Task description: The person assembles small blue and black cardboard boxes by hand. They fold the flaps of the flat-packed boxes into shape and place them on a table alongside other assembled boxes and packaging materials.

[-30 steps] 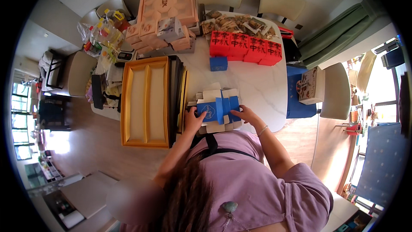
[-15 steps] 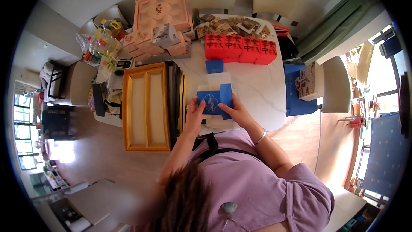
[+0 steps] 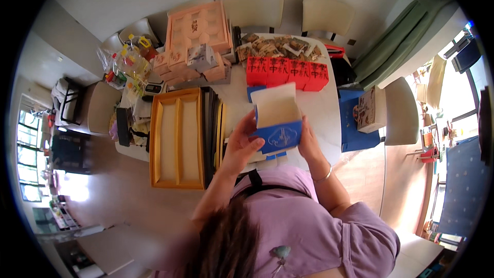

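A small blue carton (image 3: 281,137) with a white line emblem is held upright above the near side of the table. Its white inner flap (image 3: 278,104) stands raised at the top. My left hand (image 3: 243,145) grips the carton's left side, thumb on the front face. Against its right side lies my right hand (image 3: 310,143), fingers mostly hidden behind the edge. Beneath the carton, close to my body, blue-and-white folded card (image 3: 272,157) partly shows. Another blue piece (image 3: 253,93) peeks out behind the carton, mostly covered.
Left of my hands lies a gold divided tray (image 3: 177,139) beside dark box parts. Pink boxes (image 3: 198,28) are piled at the far left, near plastic oil bottles (image 3: 131,64). Four-sided red boxes (image 3: 286,74) stand in a row, with small packets (image 3: 278,46) behind on the marble table (image 3: 324,118).
The blue carton has gone from flattened-looking to a boxy shape, lifted and tilted, its white flap now up. My right hand has shifted from its front to its right side.
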`<state>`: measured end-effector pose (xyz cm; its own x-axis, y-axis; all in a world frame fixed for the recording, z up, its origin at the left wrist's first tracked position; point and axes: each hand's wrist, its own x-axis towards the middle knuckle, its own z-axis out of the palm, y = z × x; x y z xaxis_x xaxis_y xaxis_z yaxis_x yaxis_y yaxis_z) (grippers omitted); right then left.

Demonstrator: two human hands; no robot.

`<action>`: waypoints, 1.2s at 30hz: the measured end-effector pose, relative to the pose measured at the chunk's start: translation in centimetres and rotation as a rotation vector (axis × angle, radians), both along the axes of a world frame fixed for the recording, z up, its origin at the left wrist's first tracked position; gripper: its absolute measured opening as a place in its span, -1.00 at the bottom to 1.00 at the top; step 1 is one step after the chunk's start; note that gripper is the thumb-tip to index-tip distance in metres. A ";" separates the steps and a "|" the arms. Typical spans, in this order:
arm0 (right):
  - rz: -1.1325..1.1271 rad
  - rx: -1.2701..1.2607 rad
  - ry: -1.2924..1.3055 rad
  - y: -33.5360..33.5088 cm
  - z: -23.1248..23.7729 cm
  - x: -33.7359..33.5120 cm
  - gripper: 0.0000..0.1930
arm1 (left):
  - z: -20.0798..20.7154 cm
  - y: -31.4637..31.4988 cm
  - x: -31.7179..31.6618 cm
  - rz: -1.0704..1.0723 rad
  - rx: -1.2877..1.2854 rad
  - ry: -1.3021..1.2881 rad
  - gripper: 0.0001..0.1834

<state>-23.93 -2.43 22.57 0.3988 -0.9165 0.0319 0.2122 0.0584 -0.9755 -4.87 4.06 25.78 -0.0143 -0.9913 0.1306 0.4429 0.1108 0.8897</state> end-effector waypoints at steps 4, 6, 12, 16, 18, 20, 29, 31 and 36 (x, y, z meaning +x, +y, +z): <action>-0.010 0.227 -0.117 1.2 -0.4 -0.6 -0.28 | -0.3 -0.2 -0.2 0.053 0.124 -0.080 -0.37; -0.029 0.274 -0.178 1.6 -0.2 -0.5 -0.24 | -0.1 -0.5 -0.5 0.107 0.117 -0.132 -0.41; -0.097 0.435 -0.462 0.9 2.2 -0.6 -0.34 | 0.5 -1.0 -0.9 0.160 -0.017 -0.559 -0.42; 0.062 0.534 -0.529 -0.1 2.1 -1.8 -0.57 | 0.7 -0.5 -1.5 0.178 -0.031 -0.596 -0.42; 0.096 0.536 -0.510 0.0 2.0 -1.6 -0.64 | 0.2 -0.3 -1.7 0.210 -0.068 -0.606 -0.42; 0.075 0.561 -0.483 0.1 1.3 -1.1 -0.66 | -1.0 -0.2 -1.9 0.255 -0.146 -0.630 -0.42; 0.082 0.559 -0.330 -0.5 -0.8 -1.8 -0.77 | 0.2 -0.4 -1.6 0.120 -0.435 -0.959 -0.54; 0.077 0.545 -0.315 -0.3 0.2 -1.6 -0.80 | -0.3 -0.2 -1.6 0.090 -0.283 -0.795 -0.67; 0.109 0.387 -0.192 -0.9 -1.0 -2.3 -0.78 | -1.0 -0.2 -0.9 -0.065 -0.044 -0.464 -0.79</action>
<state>-26.19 -3.30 21.55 0.5144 -0.8282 -0.2225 0.3593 0.4437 -0.8210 -5.78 3.86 24.75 -0.1431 -0.9802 0.1371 0.0067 0.1376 0.9905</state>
